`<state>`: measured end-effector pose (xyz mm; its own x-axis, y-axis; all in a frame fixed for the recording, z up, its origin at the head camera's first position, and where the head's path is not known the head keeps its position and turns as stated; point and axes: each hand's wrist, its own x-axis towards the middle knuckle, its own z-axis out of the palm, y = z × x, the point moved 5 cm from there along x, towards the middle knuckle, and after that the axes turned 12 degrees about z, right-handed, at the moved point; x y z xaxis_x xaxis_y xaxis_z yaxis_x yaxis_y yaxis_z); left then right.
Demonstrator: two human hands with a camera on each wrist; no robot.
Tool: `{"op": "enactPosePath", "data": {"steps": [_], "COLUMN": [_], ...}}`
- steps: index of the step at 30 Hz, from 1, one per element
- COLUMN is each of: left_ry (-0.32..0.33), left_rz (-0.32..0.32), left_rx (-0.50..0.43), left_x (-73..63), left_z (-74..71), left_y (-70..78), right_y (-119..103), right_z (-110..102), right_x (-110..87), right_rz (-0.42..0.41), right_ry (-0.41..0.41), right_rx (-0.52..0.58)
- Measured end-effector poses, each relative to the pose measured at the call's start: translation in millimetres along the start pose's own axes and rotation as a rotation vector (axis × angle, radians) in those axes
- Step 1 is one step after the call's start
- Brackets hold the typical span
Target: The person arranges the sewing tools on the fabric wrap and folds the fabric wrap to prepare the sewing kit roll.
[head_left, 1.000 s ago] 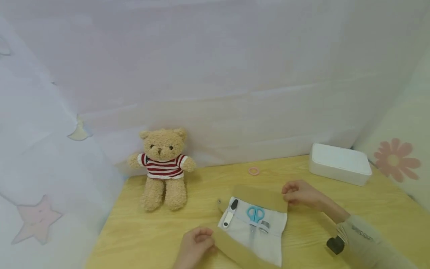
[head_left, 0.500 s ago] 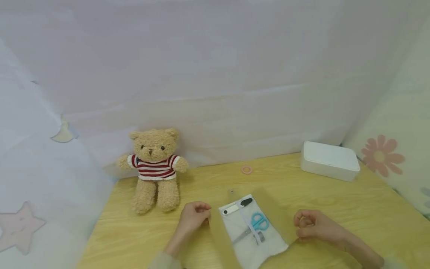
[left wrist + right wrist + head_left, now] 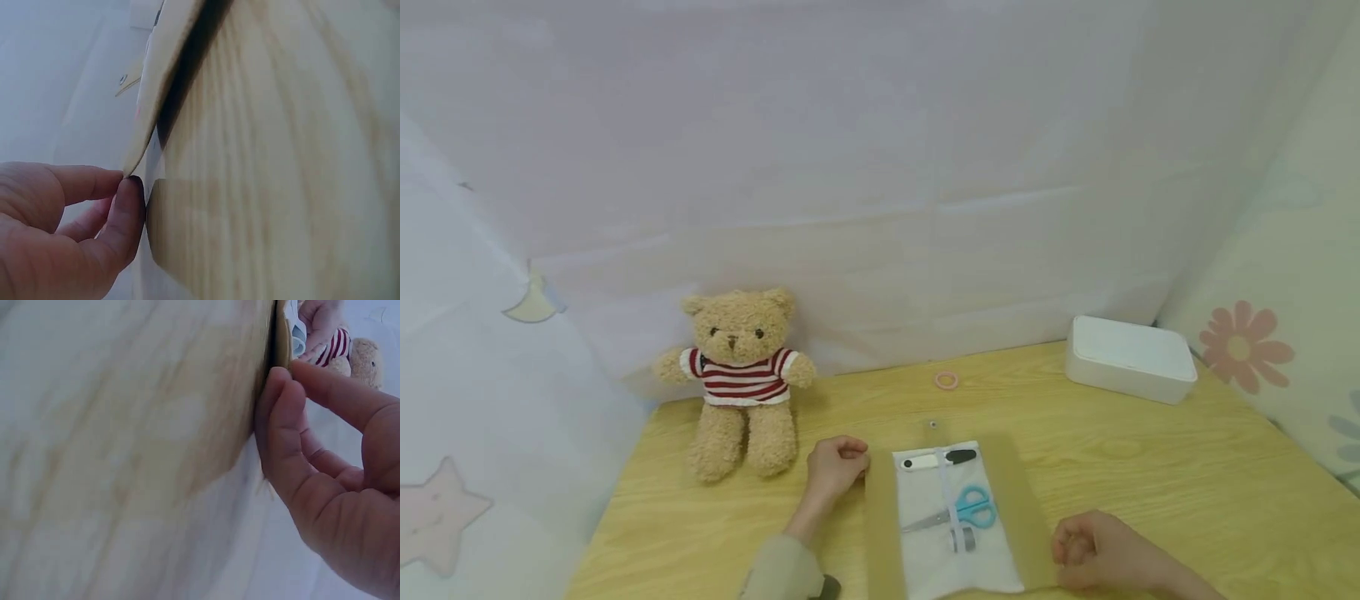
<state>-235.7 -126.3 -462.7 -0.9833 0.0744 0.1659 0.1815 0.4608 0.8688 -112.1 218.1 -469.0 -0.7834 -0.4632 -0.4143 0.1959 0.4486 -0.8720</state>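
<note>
An unfolded tan case (image 3: pixel 882 533) lies on the table, with a white cloth panel (image 3: pixel 925 560) along its middle. Under a pale band on the panel sit blue-handled scissors (image 3: pixel 976 507), a slim white tool with a black end (image 3: pixel 936 460) and a small grey cylinder (image 3: pixel 962 540). My left hand (image 3: pixel 837 467) pinches the case's far left corner; the left wrist view shows the edge (image 3: pixel 153 106) between thumb and finger. With thumb and fingertips my right hand (image 3: pixel 1101 550) grips the near right corner, whose edge (image 3: pixel 283 340) appears in the right wrist view.
A teddy bear (image 3: pixel 741 383) in a striped shirt sits at the back left of the wooden table (image 3: pixel 1150 458). Behind the case lies a pink ring (image 3: pixel 946 381). A white box (image 3: pixel 1131 358) stands at the back right, near the wall.
The case has turned clockwise and now lies nearly straight. My left hand has moved farther from me, and my right hand nearer, both keeping to its edges. The head view has shifted slightly.
</note>
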Motion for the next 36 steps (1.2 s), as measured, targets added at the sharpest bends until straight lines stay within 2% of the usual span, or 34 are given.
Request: {"op": "enactPosePath", "data": {"steps": [2, 5, 6, 8, 12, 15, 18, 20, 23, 28, 30, 35, 36], "left_ry": [-0.019, -0.069, -0.093, -0.16, -0.36, -0.501, -0.573, -0.592, -0.589, -0.505, -0.495, -0.51, -0.509], "left_rz": [0.035, 0.111, 0.149, 0.225, 0.432, 0.492, 0.523, 0.544, 0.621, 0.805, 0.79, 0.601, 0.581], "left_rx": [0.015, 0.065, 0.086, 0.104, 0.109, 0.119, 0.177, 0.218, 0.263, 0.289, 0.263, 0.186, 0.172], "left_x": [-1.8, -8.8, -12.9, -26.1, -63.8, -91.4, -108.3, -114.6, -119.4, -123.8, -123.7, -118.5, -117.3], "left_z": [-1.5, -7.4, -10.1, -14.7, -15.7, -10.7, -4.7, -1.2, 2.2, 3.5, 3.1, 0.2, -0.6], "left_y": [2.9, 11.4, 16.3, 25.6, 47.4, 56.4, 60.0, 59.8, 57.2, 53.1, 51.3, 49.1, 49.3], "right_y": [-3.6, -15.5, -19.9, -27.5, -31.2, -33.1, -34.0, -31.2, -27.0, -25.2, -24.3, -21.7, -21.6], "right_z": [-0.4, -3.1, -4.0, -3.6, 1.5, 5.8, 9.5, 11.3, 12.5, 13.0, 12.5, 8.5, 7.6], "right_x": [-2.5, -5.3, -6.1, -7.8, -7.5, -8.2, -9.6, -9.8, -9.8, -11.5, -12.6, -15.8, -16.4], "right_rz": [0.03, -0.05, -0.104, -0.221, -0.265, -0.332, -0.431, -0.44, -0.46, -0.546, -0.543, -0.484, -0.479], "right_ry": [0.063, 0.156, 0.184, 0.221, 0.203, 0.219, 0.253, 0.235, 0.212, 0.236, 0.242, 0.243, 0.243], "right_rx": [-0.088, -0.244, -0.289, -0.355, -0.351, -0.394, -0.453, -0.459, -0.481, -0.529, -0.534, -0.537, -0.537]}}
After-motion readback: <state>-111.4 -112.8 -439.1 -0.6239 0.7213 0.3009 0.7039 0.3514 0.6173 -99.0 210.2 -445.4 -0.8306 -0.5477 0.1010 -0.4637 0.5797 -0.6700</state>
